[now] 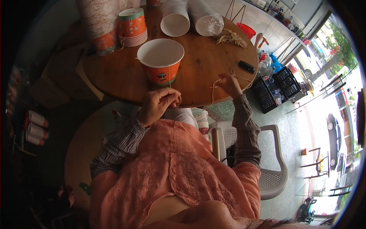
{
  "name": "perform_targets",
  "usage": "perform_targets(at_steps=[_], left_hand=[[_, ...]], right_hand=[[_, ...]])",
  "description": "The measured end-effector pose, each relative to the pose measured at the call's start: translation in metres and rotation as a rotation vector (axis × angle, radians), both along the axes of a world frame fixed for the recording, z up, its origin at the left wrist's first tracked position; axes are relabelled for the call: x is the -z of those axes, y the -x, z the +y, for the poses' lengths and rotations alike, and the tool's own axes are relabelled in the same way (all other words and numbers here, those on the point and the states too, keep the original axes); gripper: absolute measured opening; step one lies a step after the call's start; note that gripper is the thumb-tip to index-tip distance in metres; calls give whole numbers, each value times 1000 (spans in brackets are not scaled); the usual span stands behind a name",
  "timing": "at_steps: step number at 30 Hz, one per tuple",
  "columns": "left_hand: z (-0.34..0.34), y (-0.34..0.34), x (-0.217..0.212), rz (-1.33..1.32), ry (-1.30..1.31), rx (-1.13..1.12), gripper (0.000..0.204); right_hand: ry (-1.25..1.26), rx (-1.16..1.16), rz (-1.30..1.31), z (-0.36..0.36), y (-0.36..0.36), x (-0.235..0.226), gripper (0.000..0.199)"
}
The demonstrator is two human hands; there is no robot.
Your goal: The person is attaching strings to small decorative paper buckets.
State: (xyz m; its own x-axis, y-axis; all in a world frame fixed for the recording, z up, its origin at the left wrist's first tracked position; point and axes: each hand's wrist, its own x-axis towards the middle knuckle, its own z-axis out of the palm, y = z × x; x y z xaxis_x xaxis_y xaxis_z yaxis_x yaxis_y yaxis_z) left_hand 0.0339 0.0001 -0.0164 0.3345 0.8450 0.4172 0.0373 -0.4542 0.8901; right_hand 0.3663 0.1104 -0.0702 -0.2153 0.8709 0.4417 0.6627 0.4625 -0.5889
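Observation:
A large orange paper bucket point(154, 73) with a white inside and a green base band stands upright near the table's front edge. From its rim a thin tan string point(169, 74) runs down the front. Just below the bucket, my left hand point(157, 105) is closed with thumb and fingers pinching this string. To the right, over the table edge, my right hand point(230, 85) has its fingers bent together on a loose length of string point(246, 79), which loops over the wood and hangs past the edge. The fingertips of my right hand are partly hard to make out.
On the round wooden table point(198, 84) are stacked orange paper buckets point(133, 26), wrapped cups point(105, 28), two white bucket stacks point(175, 24) lying sideways, a bundle of string point(231, 38) and a black object point(246, 66). Black crates point(268, 93) and a chair point(272, 164) stand right.

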Motion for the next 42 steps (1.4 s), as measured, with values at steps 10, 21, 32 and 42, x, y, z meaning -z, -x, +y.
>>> perform_targets(at_steps=[10,21,32,42], left_hand=[[10,11,1,-23,92,-43,17],[6,6,-1,-387,82,-102,19],[-9,-4,9,-52,-449,-359,15],[-6,3,18,88,-533,-474,29]], right_hand=[[-255,343,-56,123,-51,0,20],[148,-137,406,22,54,-16,16],[956,-612,1548,-118,186,-24,38],[598,-458,1553,-121,155,-37,21]])
